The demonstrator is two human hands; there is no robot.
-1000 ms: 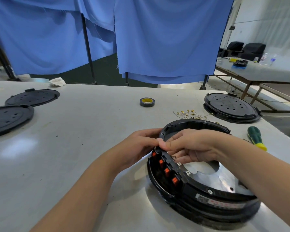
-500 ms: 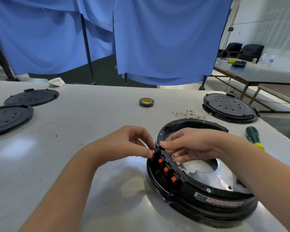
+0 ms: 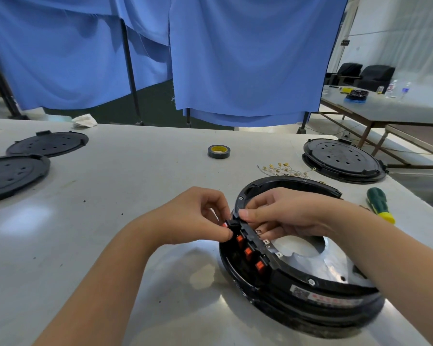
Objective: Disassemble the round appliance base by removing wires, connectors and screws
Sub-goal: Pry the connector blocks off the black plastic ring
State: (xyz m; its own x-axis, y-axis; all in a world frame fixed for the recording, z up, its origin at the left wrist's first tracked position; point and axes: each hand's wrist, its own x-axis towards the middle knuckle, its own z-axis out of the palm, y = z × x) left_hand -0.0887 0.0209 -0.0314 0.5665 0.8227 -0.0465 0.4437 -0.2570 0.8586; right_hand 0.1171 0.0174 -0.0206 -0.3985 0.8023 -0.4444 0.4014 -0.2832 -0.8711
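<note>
The round black appliance base lies on the white table at the lower right, its shiny metal plate showing inside. A row of black connectors with orange tabs runs along its left rim. My left hand pinches the topmost connector from outside the rim. My right hand rests over the rim, thumb pressing on the same spot, fingers reaching inside the ring.
A green and yellow screwdriver lies right of the base. Removed wires with brass terminals sit behind it, beside another black base. A tape roll is mid-table. Two black round covers lie far left.
My left hand has drawn back from the rim to its outer side and now pinches the top connector, which sticks out a little. My right hand has stayed on the rim.
</note>
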